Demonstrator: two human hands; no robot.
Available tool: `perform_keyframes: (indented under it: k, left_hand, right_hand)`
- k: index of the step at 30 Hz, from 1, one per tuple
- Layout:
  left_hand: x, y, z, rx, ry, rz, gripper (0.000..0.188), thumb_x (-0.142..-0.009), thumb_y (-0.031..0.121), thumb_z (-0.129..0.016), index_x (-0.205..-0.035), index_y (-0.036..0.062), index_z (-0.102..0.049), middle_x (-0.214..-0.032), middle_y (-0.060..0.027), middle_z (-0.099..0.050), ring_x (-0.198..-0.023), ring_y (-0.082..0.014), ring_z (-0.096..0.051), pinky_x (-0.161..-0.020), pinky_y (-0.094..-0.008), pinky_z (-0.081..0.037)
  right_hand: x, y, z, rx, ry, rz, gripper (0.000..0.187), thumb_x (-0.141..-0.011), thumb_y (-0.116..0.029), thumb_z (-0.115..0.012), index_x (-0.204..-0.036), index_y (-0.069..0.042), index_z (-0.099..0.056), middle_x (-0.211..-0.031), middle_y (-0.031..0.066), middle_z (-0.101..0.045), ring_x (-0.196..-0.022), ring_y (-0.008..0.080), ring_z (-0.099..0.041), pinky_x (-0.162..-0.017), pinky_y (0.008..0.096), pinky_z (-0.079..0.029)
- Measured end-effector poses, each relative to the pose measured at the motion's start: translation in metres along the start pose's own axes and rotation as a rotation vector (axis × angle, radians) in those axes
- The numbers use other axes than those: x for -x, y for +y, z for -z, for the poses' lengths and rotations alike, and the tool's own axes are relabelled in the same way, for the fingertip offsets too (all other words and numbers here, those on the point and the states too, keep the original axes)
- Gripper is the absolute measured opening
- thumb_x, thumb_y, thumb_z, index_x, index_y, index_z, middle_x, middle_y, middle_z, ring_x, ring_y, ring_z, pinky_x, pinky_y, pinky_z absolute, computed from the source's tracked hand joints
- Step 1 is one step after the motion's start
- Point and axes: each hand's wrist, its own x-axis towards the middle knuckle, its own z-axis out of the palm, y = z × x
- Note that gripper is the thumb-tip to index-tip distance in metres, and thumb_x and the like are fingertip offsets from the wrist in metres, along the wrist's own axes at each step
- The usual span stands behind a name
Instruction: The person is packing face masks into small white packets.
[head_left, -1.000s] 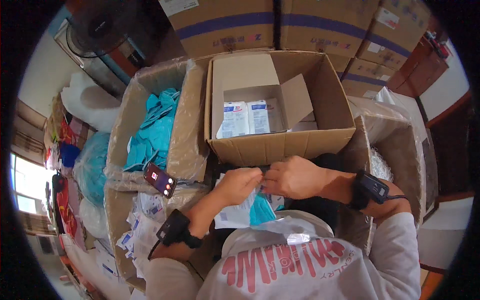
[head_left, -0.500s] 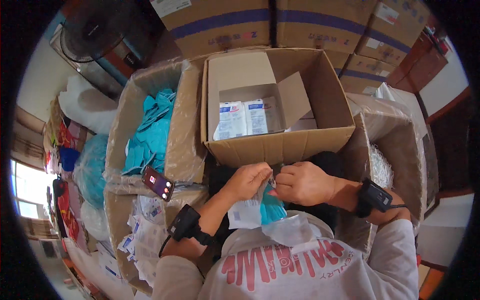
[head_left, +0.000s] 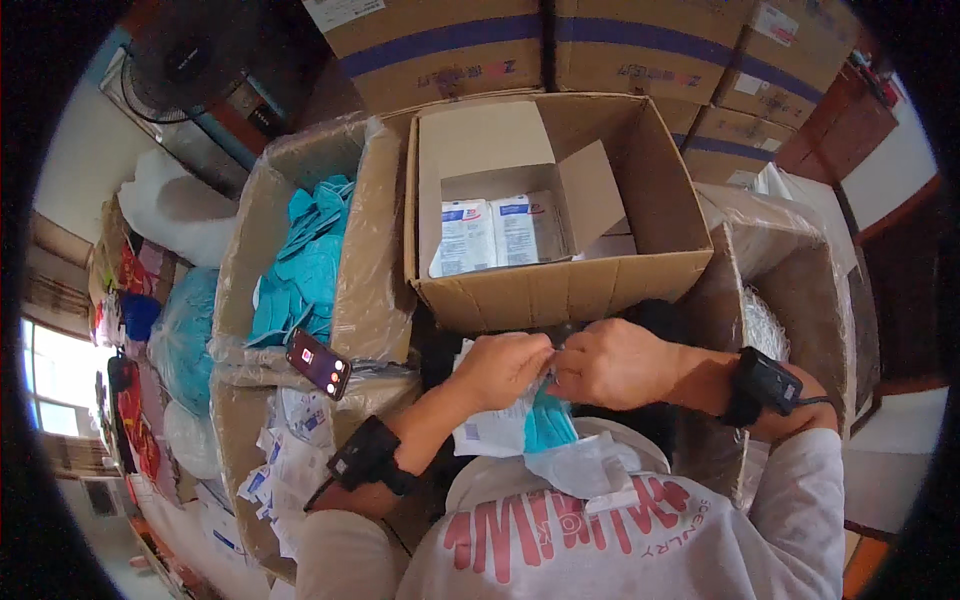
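In front of my lap, my left hand and my right hand are close together, both closed in a pinch at the top of a white printed plastic pouch. Teal folded face masks show at the pouch, below my fingers; whether they lie wholly inside it I cannot tell. A translucent plastic piece rests against my shirt just beneath. My fingertips and what exactly they pinch are partly hidden.
Ahead, a cardboard carton holds an inner box with white filled packs. Teal masks fill the left carton, a phone on its near edge. Printed empty-looking pouches lie below it. White strands are in the right carton.
Both hands have shifted slightly and remain at the pouch's top. My right forearm has moved a little to the right. More of the white pouch shows beside my left hand.
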Motion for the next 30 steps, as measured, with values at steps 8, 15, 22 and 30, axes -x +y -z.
perform_keyframes:
  k: [8, 15, 22, 30]
  left_hand:
    - [0.010, -0.087, 0.022, 0.291, 0.525, 0.302, 0.034, -0.091, 0.030, -0.039, -0.086, -0.0005, -0.054, -0.076, -0.0134, -0.055, -0.071, -0.0194, -0.051, -0.067, -0.0323, -0.041]
    - [0.014, -0.039, 0.055, -0.012, 0.624, 0.252, 0.030, -0.091, 0.027, -0.040, -0.085, 0.0009, -0.052, -0.068, -0.0171, -0.053, -0.064, -0.0296, -0.053, -0.058, -0.0354, -0.041]
    - [0.006, -0.019, 0.034, -0.170, 0.723, 0.127, 0.023, -0.089, 0.022, -0.043, -0.086, 0.0011, -0.053, -0.069, -0.0208, -0.054, -0.066, -0.0381, -0.054, -0.055, -0.0399, -0.041]
    - [0.034, -0.034, 0.047, -0.098, 0.865, 0.120, 0.021, -0.089, 0.018, -0.042, -0.085, -0.0001, -0.052, -0.070, -0.0152, -0.054, -0.064, -0.0309, -0.054, -0.058, -0.0359, -0.042]
  right_hand:
    - [-0.021, -0.048, 0.024, -0.125, 0.155, 0.201, 0.018, -0.077, -0.025, -0.053, -0.068, -0.010, -0.051, -0.074, 0.0030, -0.050, -0.068, 0.0181, -0.053, -0.056, 0.0307, -0.045]
    - [0.015, -0.018, 0.000, -0.720, -0.281, -0.596, 0.031, -0.077, -0.036, -0.060, -0.081, -0.006, -0.057, -0.072, 0.0089, -0.056, -0.066, 0.0236, -0.057, -0.055, 0.0325, -0.044]
    - [-0.027, -0.003, -0.020, -0.373, 0.304, -0.634, 0.029, -0.080, -0.031, -0.057, -0.077, -0.003, -0.054, -0.073, 0.0136, -0.054, -0.068, 0.0304, -0.055, -0.058, 0.0379, -0.043]
    - [0.041, 0.051, 0.040, -0.649, 1.037, -0.968, 0.028, -0.088, -0.020, -0.051, -0.110, -0.002, -0.055, -0.098, 0.0006, -0.057, -0.083, 0.0085, -0.053, -0.069, 0.0217, -0.043]
